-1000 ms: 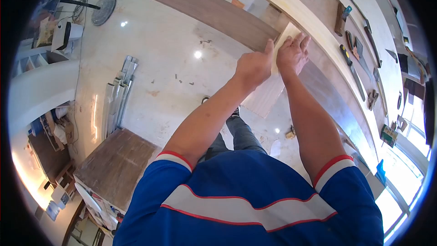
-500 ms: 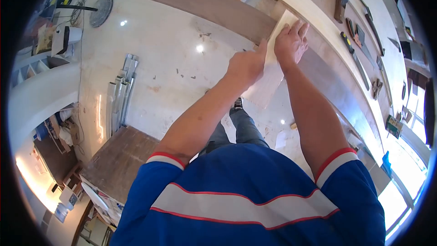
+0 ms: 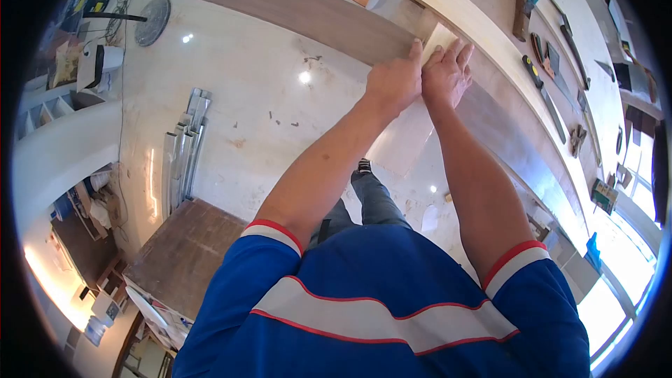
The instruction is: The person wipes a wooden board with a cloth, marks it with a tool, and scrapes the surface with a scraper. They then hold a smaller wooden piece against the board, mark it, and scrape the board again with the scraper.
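Note:
A pale, narrow wooden board (image 3: 402, 141) slants from a long beam at the upper right down toward my foot. My left hand (image 3: 395, 84) is wrapped round its left edge, thumb pointing up along the board; the fingers underneath are hidden. Beside it, almost touching, my right hand (image 3: 446, 75) lies on the upper part of the board near the right edge. Its fingers are stretched out and slightly apart, with the back of the hand toward me. Between and above the hands, a short strip of the board's upper end shows.
A long brown plank (image 3: 294, 7) runs behind the hands. On the bench (image 3: 493, 10) at right lie a wooden-handled tool (image 3: 523, 17), a yellow-and-black handled saw (image 3: 544, 94) and other tools. Metal profiles (image 3: 187, 147) lie at left, near a brown cabinet top (image 3: 185, 255).
My left hand has slid up and rightward along the board, closer to my right hand. The board's lower end sits slightly lower in view. My right hand has barely moved.

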{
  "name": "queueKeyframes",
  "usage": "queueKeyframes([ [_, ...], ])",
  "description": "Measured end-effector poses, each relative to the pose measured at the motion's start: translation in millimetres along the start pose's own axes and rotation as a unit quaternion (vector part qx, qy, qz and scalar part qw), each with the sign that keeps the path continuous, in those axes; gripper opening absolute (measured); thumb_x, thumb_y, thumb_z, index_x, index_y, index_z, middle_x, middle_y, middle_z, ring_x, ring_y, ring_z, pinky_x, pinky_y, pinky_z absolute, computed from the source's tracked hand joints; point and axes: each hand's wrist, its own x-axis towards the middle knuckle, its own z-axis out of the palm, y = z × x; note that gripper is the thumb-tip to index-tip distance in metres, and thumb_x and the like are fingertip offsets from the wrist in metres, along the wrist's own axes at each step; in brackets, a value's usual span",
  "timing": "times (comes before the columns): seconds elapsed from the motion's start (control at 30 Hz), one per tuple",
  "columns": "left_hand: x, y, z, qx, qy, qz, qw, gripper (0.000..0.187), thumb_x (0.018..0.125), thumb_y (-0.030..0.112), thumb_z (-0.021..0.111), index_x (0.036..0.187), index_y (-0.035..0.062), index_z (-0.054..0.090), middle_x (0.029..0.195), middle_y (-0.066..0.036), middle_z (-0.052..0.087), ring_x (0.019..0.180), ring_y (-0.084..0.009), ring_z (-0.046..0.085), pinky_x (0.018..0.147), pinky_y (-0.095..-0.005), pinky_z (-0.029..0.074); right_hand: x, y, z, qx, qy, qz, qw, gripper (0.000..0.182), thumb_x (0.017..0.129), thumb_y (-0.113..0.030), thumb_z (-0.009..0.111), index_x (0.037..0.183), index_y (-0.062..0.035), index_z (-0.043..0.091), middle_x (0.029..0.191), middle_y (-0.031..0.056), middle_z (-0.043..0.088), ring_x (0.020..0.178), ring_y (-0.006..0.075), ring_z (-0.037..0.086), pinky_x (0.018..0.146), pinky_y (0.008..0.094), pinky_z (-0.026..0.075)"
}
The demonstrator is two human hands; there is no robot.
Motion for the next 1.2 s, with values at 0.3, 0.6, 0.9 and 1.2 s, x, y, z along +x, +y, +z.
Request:
queueKeyframes([
  [0.3, 2, 6, -3, 0.023, -0.028, 0.007, 0.999, 0.063, 0.094, 0.019, 0.052, 0.154, 0.0023, 0.036, 0.094, -0.026, 0.073, 0.086, -0.0428, 0.072, 0.079, -0.0535, 0.056, 2, 0, 4, 0.009, 0.005, 0.008, 1.0, 0.063, 0.103, -0.042, 0.042, 0.156, -0.0068, 0.04, 0.167, 0.0205, 0.027, 0.137, 0.0421, 0.045, 0.119, 0.0496, 0.028],
  [0.6, -47, -6, 2, 0.041, -0.063, 0.017, 0.997, 0.072, 0.088, 0.007, 0.055, 0.156, 0.0028, 0.031, 0.091, -0.025, 0.072, 0.085, -0.0406, 0.072, 0.075, -0.0502, 0.056, 0, 4, 2, 0.011, 0.003, 0.0, 1.0, 0.063, 0.105, -0.04, 0.04, 0.157, -0.0063, 0.038, 0.167, 0.0196, 0.025, 0.138, 0.0434, 0.044, 0.119, 0.0498, 0.029],
  [0.9, -73, -8, -34, 0.025, -0.05, -0.004, 0.998, 0.066, 0.088, 0.012, 0.055, 0.152, 0.0051, 0.039, 0.083, -0.024, 0.072, 0.077, -0.0401, 0.071, 0.07, -0.0518, 0.055, -1, 2, 3, -0.008, 0.007, -0.013, 1.0, 0.063, 0.105, -0.04, 0.04, 0.157, -0.0054, 0.037, 0.167, 0.0202, 0.026, 0.137, 0.0425, 0.046, 0.118, 0.0497, 0.03],
  [1.2, -2, -1, 7, -0.007, 0.029, 0.041, 0.999, 0.058, 0.088, 0.012, 0.057, 0.142, -0.0013, 0.042, 0.083, -0.025, 0.072, 0.079, -0.0414, 0.072, 0.072, -0.0525, 0.057, 0, 3, 3, -0.001, 0.008, -0.003, 1.0, 0.063, 0.103, -0.04, 0.042, 0.156, -0.0051, 0.04, 0.165, 0.0221, 0.028, 0.138, 0.0423, 0.045, 0.118, 0.0503, 0.029],
])
